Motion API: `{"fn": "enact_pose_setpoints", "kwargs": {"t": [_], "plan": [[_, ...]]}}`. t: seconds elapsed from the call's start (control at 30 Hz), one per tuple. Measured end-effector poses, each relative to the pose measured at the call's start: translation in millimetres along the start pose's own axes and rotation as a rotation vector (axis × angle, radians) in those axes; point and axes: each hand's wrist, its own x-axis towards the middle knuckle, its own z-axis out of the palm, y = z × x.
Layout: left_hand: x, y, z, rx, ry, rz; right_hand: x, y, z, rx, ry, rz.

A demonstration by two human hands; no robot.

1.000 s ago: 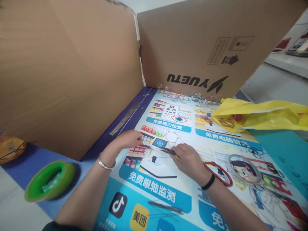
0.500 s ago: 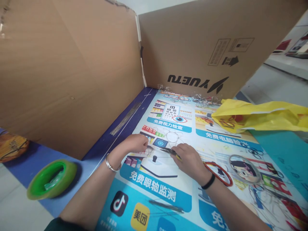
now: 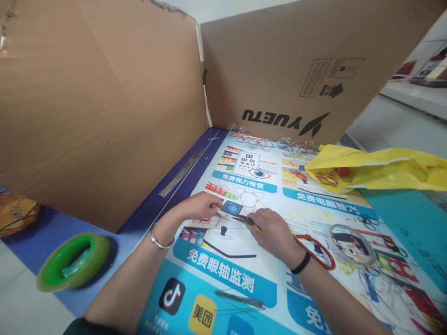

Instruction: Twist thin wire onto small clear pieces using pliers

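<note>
My left hand (image 3: 204, 205) rests on the printed poster (image 3: 230, 274), fingers pinched on a thin wire whose end I can barely make out. My right hand (image 3: 274, 231) is closed round small dark pliers with a yellow handle (image 3: 246, 220), their tip pointing left toward the left fingers. Just beyond both hands lies a thin wire shape of loops (image 3: 250, 197) on the poster. A silver bangle is on my left wrist and a black band on my right.
Cardboard walls (image 3: 104, 102) stand at left and back. A green tape roll (image 3: 71, 261) sits at left, a bundle of straight wires (image 3: 181, 173) by the wall. A yellow plastic bag (image 3: 370, 168), a red ring (image 3: 316, 251) and a clear tape roll (image 3: 352, 244) lie right.
My left hand has slid a little to the right, toward the pliers' tip. The right hand has stayed almost still.
</note>
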Motion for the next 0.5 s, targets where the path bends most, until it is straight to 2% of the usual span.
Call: {"fn": "enact_pose_setpoints", "kwargs": {"t": [0.1,0.23,0.37,0.5], "plan": [[4.4,-1.7,3.9,-0.081,0.142,0.01,-0.4,2.2,1.2,0.146,0.081,0.012],[11.5,1.6,15.8,-0.161,0.289,0.007,1.2,2.6,-2.1,0.367,0.208,0.118],[14.7,19.4,34.5,0.004,0.433,-0.016,4.2,-2.8,-7.9,0.488,0.199,0.21],[12.8,35.2,51.5,0.111,0.466,0.012,5.7,-10.0,-11.1,0.574,0.148,0.231]]}}
